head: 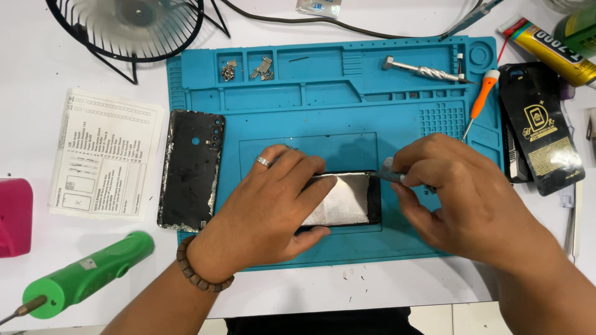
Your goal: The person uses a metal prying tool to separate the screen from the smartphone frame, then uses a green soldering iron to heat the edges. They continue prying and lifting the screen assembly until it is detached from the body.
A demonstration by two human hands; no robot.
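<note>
An opened phone [347,200], its silvery inner plate facing up, lies flat near the front middle of the blue repair mat [397,118]. The left hand [273,205] rests over the phone's left part, fingers spread a little and pressed down on it, thumb along its near edge; a ring sits on one finger and a bead bracelet on the wrist. The right hand [465,192] has its fingers closed around a thin metal tool [390,172], whose tip meets the phone's upper right corner. Off the mat's left edge lies the black back cover [189,170], partly overlapping the mat, with a printed sheet [102,164] further left. A silver screwdriver [422,69] and an orange-handled screwdriver [481,99] lie at the mat's upper right.
</note>
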